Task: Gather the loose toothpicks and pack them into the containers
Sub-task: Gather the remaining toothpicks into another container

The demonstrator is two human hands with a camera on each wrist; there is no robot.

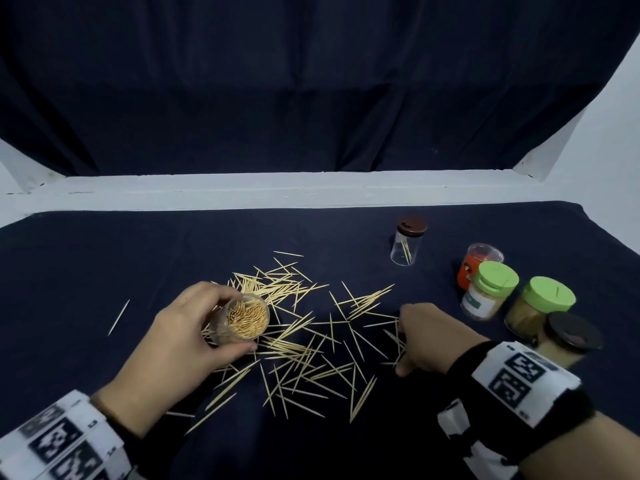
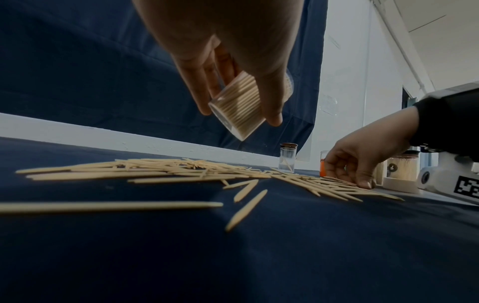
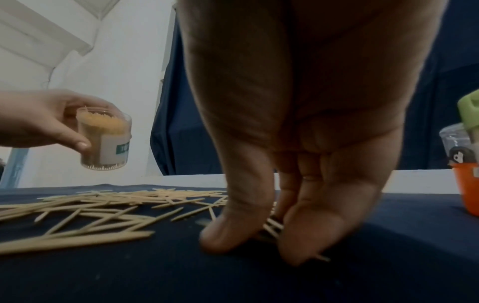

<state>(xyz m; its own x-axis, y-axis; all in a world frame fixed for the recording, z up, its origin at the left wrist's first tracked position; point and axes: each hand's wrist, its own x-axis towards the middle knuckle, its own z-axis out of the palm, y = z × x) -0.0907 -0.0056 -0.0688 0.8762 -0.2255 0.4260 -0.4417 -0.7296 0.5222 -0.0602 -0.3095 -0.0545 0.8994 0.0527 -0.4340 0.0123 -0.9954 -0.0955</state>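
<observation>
While the left hand (image 1: 180, 334) grips an open jar (image 1: 244, 322) with fingers and thumb curled round its clear wall, the jar hangs tilted above the cloth (image 1: 104, 258), not touching it, and it is packed nearly full of upright picks. In the left wrist view the jar (image 2: 238, 106) shows its base lifted clear of the table. In the right wrist view the jar (image 3: 105, 137) bears a pale label with green print.

The loose toothpicks (image 1: 298, 327) lie scattered at the centre of the dark cloth, reaching from under the jar toward 3 o'clock, with one stray pick (image 1: 118, 317) well apart at 9 o'clock.

The right hand (image 1: 433, 337) comes down on the 3 o'clock edge of the scatter. In the right wrist view its thumb and fingers (image 3: 305, 235) are pressed toward each other on the cloth, pinching a few picks between them.

At 1 o'clock from the pile stands a clear jar with a brown lid (image 1: 408, 242), holding only a few picks. At 3 o'clock, just beyond the right hand, is a cluster: an orange jar (image 1: 476, 265), two green-lidded jars (image 1: 491, 289) (image 1: 542, 306) and a dark-lidded jar (image 1: 568, 341), close together.

A marker band (image 1: 516, 375) wraps the right wrist.
</observation>
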